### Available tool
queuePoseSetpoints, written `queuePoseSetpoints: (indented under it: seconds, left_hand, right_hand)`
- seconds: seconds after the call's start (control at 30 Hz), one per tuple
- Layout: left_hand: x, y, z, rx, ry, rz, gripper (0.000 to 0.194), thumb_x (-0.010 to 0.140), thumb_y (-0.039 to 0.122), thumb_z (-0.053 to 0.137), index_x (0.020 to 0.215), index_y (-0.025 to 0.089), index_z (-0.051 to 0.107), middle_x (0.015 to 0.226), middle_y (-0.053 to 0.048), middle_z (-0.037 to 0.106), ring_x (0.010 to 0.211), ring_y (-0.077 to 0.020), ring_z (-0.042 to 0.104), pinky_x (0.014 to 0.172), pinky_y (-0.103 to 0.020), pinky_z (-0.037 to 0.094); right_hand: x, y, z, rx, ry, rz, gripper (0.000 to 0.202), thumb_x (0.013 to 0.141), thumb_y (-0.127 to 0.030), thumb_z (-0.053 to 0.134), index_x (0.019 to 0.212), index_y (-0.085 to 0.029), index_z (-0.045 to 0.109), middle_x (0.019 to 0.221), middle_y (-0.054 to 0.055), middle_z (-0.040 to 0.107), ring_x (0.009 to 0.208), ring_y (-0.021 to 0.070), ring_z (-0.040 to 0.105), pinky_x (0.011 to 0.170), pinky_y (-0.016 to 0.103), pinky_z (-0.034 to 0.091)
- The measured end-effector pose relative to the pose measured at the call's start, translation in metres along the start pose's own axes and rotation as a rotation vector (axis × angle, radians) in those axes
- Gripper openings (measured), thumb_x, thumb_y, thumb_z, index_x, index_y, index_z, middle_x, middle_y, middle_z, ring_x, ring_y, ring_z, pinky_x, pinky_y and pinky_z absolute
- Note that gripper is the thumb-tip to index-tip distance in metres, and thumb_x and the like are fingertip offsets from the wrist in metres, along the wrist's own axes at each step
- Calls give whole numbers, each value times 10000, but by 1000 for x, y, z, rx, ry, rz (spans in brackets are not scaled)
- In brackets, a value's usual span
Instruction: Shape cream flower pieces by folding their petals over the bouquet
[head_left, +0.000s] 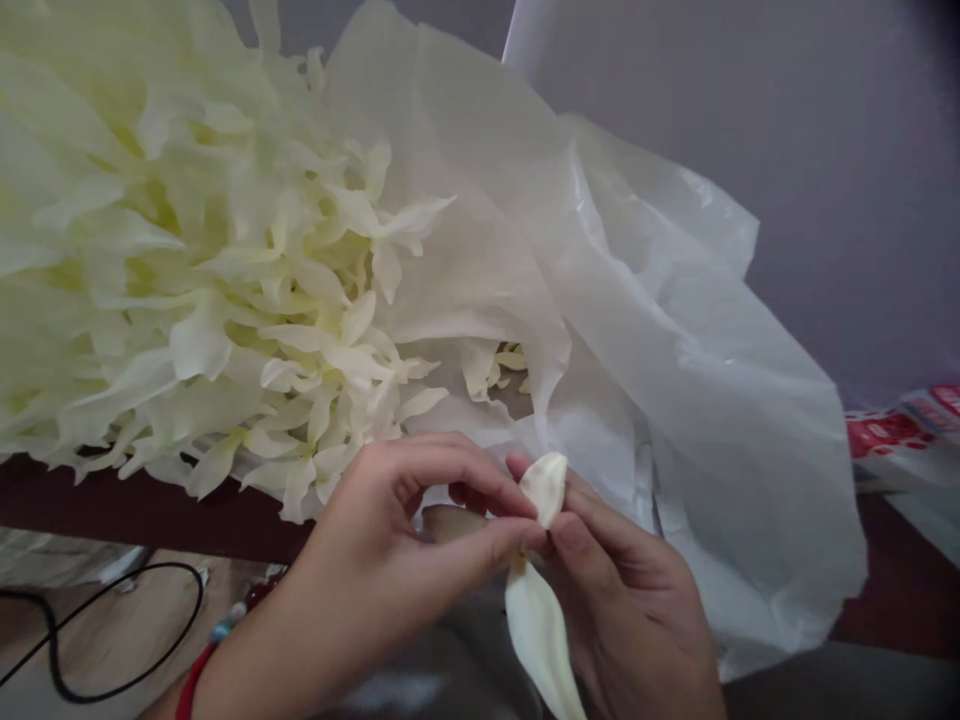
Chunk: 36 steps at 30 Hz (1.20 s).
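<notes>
My left hand (420,540) comes in from the lower left, thumb and fingertips pinching a creamy white artificial flower petal piece (541,630). My right hand (630,600) holds the same piece from the right, its thumb pressed close to the left fingertips. One petal lobe sticks up between the fingers and a longer one hangs down below them. The centre of the piece is hidden by my fingers. Left of my hands lies a large heap of similar pale cream artificial flowers (292,350).
Crumpled translucent plastic sheeting (637,310) spreads behind and right of my hands, with a few petals showing through a gap. A red-and-white package (885,435) lies at the far right. A black cable (52,640) loops at the lower left, below the dark red table edge (150,505).
</notes>
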<state>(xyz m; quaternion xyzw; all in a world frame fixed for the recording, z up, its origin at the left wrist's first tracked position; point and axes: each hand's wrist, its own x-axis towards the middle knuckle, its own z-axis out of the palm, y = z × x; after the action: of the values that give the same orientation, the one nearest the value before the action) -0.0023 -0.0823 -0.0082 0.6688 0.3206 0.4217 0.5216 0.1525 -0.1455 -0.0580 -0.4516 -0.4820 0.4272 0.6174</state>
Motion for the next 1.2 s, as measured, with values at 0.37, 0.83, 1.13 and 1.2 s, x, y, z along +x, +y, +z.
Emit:
queuePoseSetpoints:
  seconds: [0.37, 0.83, 1.13, 1.2]
  left_hand:
    - [-1, -1, 1, -44, 4, -44, 136, 796, 72, 732, 742, 186, 785, 717, 1, 777, 702, -127, 728, 637, -184, 592]
    - [-6, -13, 17, 400, 122, 373, 142, 819, 21, 653, 799, 161, 641, 790, 10, 680, 791, -120, 602, 788, -263, 521]
    - [-9, -14, 18, 400, 77, 410, 156, 833, 19, 627, 860, 168, 664, 813, -20, 705, 823, -159, 644, 794, -326, 549]
    - [-9, -16, 17, 394, 73, 419, 147, 837, 25, 627, 853, 166, 660, 818, -26, 707, 823, -163, 649, 792, -334, 550]
  right_hand:
    - [3, -4, 6, 16, 36, -1, 243, 932, -322, 741, 1153, -405, 802, 1080, 27, 814, 1082, 239, 770, 979, 357, 618]
    - [1, -2, 16, -125, 307, -74, 258, 849, -115, 745, 936, -335, 848, 913, -9, 843, 793, 184, 805, 707, 251, 670]
    - [1, 4, 9, -139, 343, -15, 177, 842, -155, 768, 909, -294, 856, 866, 3, 848, 724, 178, 805, 652, 215, 659]
    - [3, 4, 9, -146, 332, -31, 145, 829, -155, 766, 862, -267, 853, 821, 11, 842, 672, 184, 795, 606, 224, 656]
